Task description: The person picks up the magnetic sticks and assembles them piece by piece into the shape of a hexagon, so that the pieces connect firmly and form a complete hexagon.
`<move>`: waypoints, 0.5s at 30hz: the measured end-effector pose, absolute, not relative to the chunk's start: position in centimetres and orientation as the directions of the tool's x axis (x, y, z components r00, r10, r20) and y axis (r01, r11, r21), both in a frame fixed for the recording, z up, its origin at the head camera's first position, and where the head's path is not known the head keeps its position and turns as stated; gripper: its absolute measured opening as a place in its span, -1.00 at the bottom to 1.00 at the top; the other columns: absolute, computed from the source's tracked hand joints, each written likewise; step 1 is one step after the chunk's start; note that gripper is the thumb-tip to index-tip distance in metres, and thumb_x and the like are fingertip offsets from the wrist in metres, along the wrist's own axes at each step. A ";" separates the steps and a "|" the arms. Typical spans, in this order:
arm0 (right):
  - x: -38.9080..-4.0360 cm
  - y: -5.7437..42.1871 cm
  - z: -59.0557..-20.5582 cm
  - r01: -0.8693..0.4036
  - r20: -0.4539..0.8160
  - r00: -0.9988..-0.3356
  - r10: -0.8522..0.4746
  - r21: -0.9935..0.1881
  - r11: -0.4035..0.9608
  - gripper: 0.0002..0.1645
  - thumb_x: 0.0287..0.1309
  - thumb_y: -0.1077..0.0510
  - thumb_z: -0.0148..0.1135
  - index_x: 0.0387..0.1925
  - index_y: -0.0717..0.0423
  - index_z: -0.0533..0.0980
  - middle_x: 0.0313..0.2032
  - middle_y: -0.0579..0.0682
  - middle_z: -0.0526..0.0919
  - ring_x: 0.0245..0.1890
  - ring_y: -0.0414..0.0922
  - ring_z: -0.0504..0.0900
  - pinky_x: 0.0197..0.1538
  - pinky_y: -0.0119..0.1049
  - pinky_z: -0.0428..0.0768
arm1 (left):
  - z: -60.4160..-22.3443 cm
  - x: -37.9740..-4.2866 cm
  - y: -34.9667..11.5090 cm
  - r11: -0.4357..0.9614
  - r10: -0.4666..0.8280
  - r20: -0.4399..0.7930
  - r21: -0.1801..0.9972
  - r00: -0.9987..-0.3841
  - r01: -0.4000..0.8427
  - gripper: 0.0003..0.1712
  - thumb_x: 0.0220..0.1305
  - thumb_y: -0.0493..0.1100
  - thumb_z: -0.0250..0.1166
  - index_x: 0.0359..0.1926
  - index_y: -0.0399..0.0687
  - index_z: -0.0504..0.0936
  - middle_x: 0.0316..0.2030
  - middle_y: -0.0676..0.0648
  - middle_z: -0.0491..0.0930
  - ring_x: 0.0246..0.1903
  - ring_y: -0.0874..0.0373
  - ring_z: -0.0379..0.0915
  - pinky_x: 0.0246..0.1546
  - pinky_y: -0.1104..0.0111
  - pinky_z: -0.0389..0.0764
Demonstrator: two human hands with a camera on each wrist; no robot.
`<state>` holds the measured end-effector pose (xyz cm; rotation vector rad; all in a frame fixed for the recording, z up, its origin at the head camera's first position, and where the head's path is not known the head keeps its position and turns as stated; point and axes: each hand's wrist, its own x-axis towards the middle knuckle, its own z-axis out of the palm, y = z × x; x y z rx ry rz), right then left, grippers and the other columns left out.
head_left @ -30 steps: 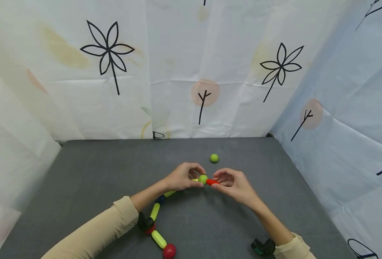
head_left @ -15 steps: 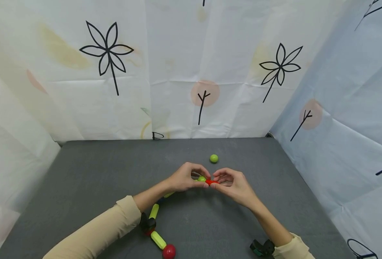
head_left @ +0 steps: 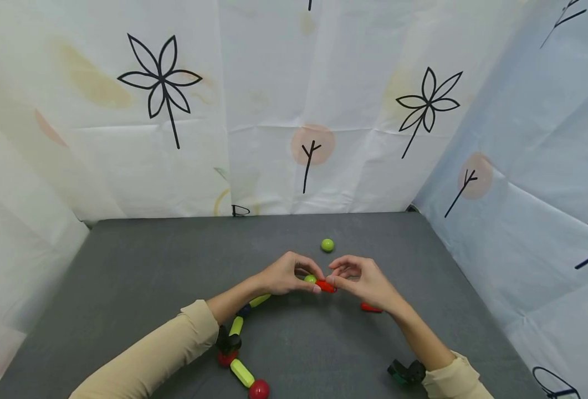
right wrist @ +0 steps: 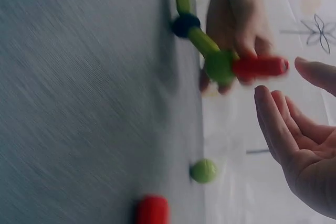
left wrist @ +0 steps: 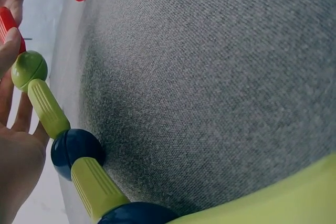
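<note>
My left hand (head_left: 291,274) pinches a red building stick (right wrist: 260,66) between thumb and fingers. One end of this stick meets a green ball (left wrist: 29,71), which tops a chain of yellow-green sticks (left wrist: 48,107) and blue balls (left wrist: 79,150). Just past the stick's free end is my right hand (head_left: 366,280); in the right wrist view its thumb and fingers stand apart with nothing between them. A second red stick (head_left: 371,307) lies on the table under the right forearm. The left forearm hides part of the chain in the head view.
Beyond the hands, a loose green ball (head_left: 327,245) sits on the grey table (head_left: 174,249). The chain curves toward the front, where a red ball (head_left: 259,389) forms its near end. White printed cloth (head_left: 269,83) hangs around the table.
My left fingers have slid from the green ball onto the red stick, and my right hand has let go of it. A second red stick has come into view below the right hand.
</note>
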<state>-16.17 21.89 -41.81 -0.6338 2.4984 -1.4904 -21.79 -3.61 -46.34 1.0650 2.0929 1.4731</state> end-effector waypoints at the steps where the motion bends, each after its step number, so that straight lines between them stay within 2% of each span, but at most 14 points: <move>1: -16.6 22.2 -41.6 -0.263 0.064 -0.899 -0.433 -0.870 0.416 -0.63 0.46 0.22 0.38 0.16 0.34 0.61 -0.08 0.25 0.83 -0.15 -0.12 0.86 -0.03 -0.18 0.82 | -46.3 -21.8 -3.6 0.170 0.753 0.119 0.915 -0.648 0.365 -0.75 0.34 -0.26 0.55 0.02 -0.15 0.82 -0.01 -0.16 0.84 0.05 0.23 0.73 0.31 0.30 0.69; 2: -17.2 22.4 -41.4 -0.254 0.057 -0.902 -0.428 -0.871 0.420 -0.64 0.47 0.22 0.36 0.17 0.35 0.61 -0.07 0.27 0.82 -0.12 -0.03 0.87 0.00 -0.13 0.83 | -46.3 -21.8 -3.6 0.170 0.753 0.118 0.915 -0.648 0.365 -0.75 0.34 -0.26 0.55 0.02 -0.15 0.82 -0.01 -0.15 0.84 0.05 0.22 0.73 0.31 0.29 0.69; 5: -19.5 23.3 -41.0 -0.226 0.029 -0.914 -0.405 -0.866 0.446 -0.56 0.48 0.19 0.36 0.23 0.39 0.58 0.01 0.29 0.80 -0.02 0.08 0.84 0.05 -0.19 0.82 | -46.3 -21.7 -3.6 0.172 0.752 0.117 0.916 -0.649 0.363 -0.76 0.34 -0.25 0.55 0.01 -0.15 0.82 -0.01 -0.15 0.84 0.07 0.21 0.74 0.33 0.25 0.69; 9: -22.9 24.1 -41.3 -0.215 0.010 -0.922 -0.386 -0.843 0.493 -0.46 0.43 0.16 0.41 0.30 0.38 0.55 0.15 0.33 0.74 0.11 0.13 0.79 0.13 -0.28 0.76 | -46.3 -21.7 -3.6 0.161 0.753 0.118 0.921 -0.648 0.354 -0.75 0.34 -0.27 0.55 0.01 -0.17 0.83 -0.01 -0.17 0.85 0.05 0.23 0.75 0.34 0.20 0.69; 15: -27.1 24.4 -43.0 -0.159 -0.081 -0.915 -0.395 -0.828 0.538 -0.37 0.41 0.20 0.44 0.39 0.40 0.49 0.34 0.40 0.62 0.33 0.30 0.67 0.37 0.17 0.66 | -46.3 -21.6 -3.6 0.164 0.751 0.101 0.929 -0.652 0.333 -0.75 0.34 -0.28 0.54 0.02 -0.18 0.83 0.00 -0.18 0.85 0.00 0.29 0.73 0.36 0.17 0.68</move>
